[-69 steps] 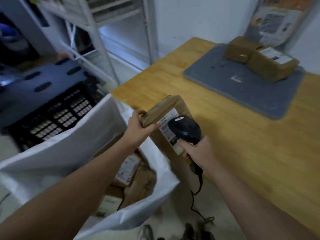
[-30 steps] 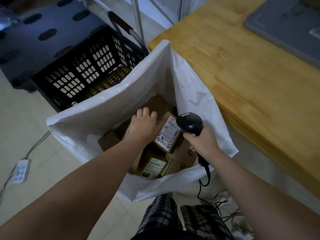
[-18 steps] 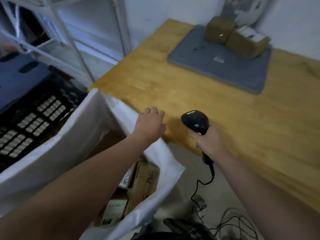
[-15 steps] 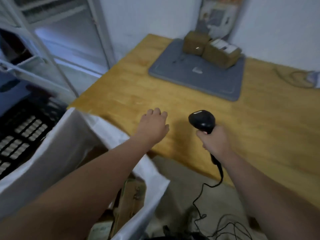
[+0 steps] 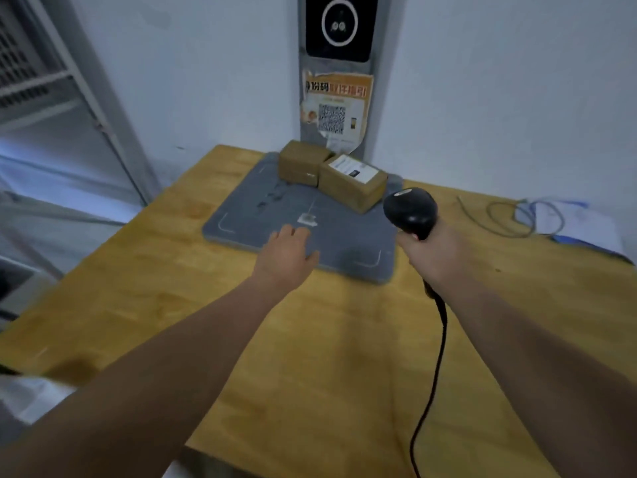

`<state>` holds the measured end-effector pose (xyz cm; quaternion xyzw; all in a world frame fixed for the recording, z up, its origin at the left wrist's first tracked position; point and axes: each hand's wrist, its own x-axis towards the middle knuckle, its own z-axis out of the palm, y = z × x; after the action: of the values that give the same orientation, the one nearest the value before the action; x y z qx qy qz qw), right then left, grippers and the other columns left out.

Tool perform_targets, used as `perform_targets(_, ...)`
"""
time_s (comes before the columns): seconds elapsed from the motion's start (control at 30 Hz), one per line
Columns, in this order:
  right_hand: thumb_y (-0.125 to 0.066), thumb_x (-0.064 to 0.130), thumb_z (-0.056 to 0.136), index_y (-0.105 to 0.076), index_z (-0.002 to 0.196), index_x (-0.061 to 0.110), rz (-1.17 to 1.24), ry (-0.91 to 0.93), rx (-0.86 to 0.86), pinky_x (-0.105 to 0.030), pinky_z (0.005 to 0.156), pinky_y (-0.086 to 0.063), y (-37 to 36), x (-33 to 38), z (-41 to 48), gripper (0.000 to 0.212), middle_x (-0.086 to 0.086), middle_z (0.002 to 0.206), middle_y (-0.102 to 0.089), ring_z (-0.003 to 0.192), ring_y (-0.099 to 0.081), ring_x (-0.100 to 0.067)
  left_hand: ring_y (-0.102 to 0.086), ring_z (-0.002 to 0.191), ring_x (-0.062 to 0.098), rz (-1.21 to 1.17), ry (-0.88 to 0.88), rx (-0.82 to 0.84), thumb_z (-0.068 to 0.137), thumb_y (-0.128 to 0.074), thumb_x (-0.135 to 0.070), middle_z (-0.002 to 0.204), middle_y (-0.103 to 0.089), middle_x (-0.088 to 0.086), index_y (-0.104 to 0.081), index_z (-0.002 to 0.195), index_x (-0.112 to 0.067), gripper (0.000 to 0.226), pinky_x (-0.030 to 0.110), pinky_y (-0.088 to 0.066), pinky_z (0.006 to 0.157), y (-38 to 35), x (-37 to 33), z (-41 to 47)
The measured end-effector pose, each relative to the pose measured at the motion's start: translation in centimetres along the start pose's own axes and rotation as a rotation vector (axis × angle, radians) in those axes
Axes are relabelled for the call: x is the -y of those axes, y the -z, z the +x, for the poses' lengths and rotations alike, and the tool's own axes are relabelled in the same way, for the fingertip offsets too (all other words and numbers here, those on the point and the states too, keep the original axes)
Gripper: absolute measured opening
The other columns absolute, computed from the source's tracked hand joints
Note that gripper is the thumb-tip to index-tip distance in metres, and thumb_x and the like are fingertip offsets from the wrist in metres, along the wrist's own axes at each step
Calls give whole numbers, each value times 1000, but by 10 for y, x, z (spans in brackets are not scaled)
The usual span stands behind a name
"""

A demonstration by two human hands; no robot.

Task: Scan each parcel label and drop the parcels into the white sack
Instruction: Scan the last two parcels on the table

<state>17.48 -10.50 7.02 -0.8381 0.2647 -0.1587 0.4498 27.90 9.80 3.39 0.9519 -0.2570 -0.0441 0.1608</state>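
Item: two brown parcels, touching, at the far end of the grey mat [image 5: 241, 215] on the counter [image 5: 310, 357]; labelled parcel [image 5: 353, 182] right, plain parcel [image 5: 301, 165] left. My left hand [image 5: 287, 253] is empty, fingers loosely spread over the mat, short of both. My right hand [image 5: 431, 251] is wrapped around the scanner [image 5: 410, 212]. White sack [image 5: 20, 396]: edge only, lower left. I'd take the labelled parcel first, label up.

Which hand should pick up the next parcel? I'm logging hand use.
Likely the left hand: empty, open over the grey mat, reaching toward the two parcels. The right hand is occupied gripping the scanner.
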Motion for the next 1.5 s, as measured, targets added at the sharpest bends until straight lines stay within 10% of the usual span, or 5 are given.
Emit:
perform_targets(0.37, -72, 11, 83, -56, 91, 11, 221, -200, 73, -12, 42, -36, -64, 43, 207, 18, 3, 75, -55, 64, -52, -7, -33, 129, 38, -66, 129, 66, 95, -50, -47, 138, -35, 20, -38, 138, -7, 60, 44, -31, 105, 19, 47, 224)
perform_targets(0.67, -70, 65, 36, -58, 124, 25, 22, -339, 25, -46, 95, -51, -134, -14, 317, 98, -9, 122, -61, 105, -61, -27, -2, 145, 44, -38, 281, 79, 87, -35, -74, 157, 0, 28, -14, 154, -23, 87, 51, -9, 116, -29, 102, 388)
perform_targets(0.87, -81, 47, 68, -53, 132, 20, 44, -329, 19, -48, 109, -37, -152, -24, 351, 75, -7, 131, -56, 128, -46, -30, -25, 141, 42, -391, 396, -49, 83, -58, -65, 154, -22, 25, -5, 154, -13, 102, 52, -27, 113, -44, 124, 439)
perform_targets(1.03, -77, 53, 72, -47, 138, 26, -81, -407, 46, -46, 115, -27, -161, -40, 342, 78, -10, 156, -17, 139, -28, -36, -43, 130, 36, -494, 384, 73, 71, -73, -62, 141, -47, 17, -39, 141, -5, 97, 51, -37, 107, -52, 137, 437)
perform_targets(1.5, -84, 36, 68, -62, 122, 22, 174, -409, 64, -36, 93, -40, -87, -85, 191, 60, 1, 139, -47, 117, -52, -23, -51, 119, 26, -841, 415, 95, 76, -77, -47, 137, -47, 7, -30, 143, -11, 89, 39, -45, 97, -68, 95, 233)
